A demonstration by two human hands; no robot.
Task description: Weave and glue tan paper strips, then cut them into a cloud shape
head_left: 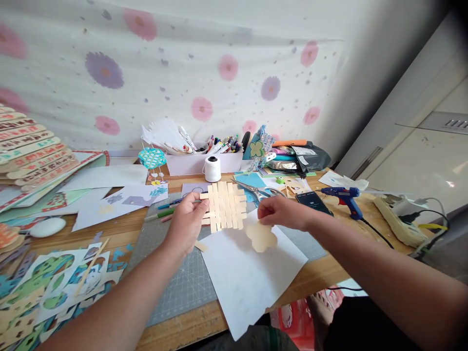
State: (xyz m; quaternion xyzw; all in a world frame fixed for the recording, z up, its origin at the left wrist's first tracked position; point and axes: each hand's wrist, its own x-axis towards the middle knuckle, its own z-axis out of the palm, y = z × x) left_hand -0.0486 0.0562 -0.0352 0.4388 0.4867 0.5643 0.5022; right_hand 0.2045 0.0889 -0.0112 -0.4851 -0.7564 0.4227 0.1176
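Flowered cloth (190, 63) hangs across the wall behind, and below it my wooden table (321, 273) is buried in craft clutter. Down the size ladder now: a grey cutting mat (183, 282) sits under my work, a white sheet (248, 278) lies skewed over it, likely to keep the mat clean. Left of that, cut-out paper scraps (47, 287) pile toward the edge. Further back, a white box of pens (204, 158), a spool of thread (212, 169), scissors (256, 190), a phone (313, 201) and a blue glue gun (345, 197) (nozzle pointing away from me) stay within reach but clear of the mat.

My left hand (188, 222) is gripping the woven strip mat (224, 205) by its left edge, lifting it just off the table, I'd guess so the loose ends don't slide apart. It's pale tan, flat strips crossing over and under, ends ragged and uneven all round.

My right hand (281, 212) pinches a small lobed tan cutout (261, 236), fingers closed on its upper edge, just right of the weave and over the sheet.
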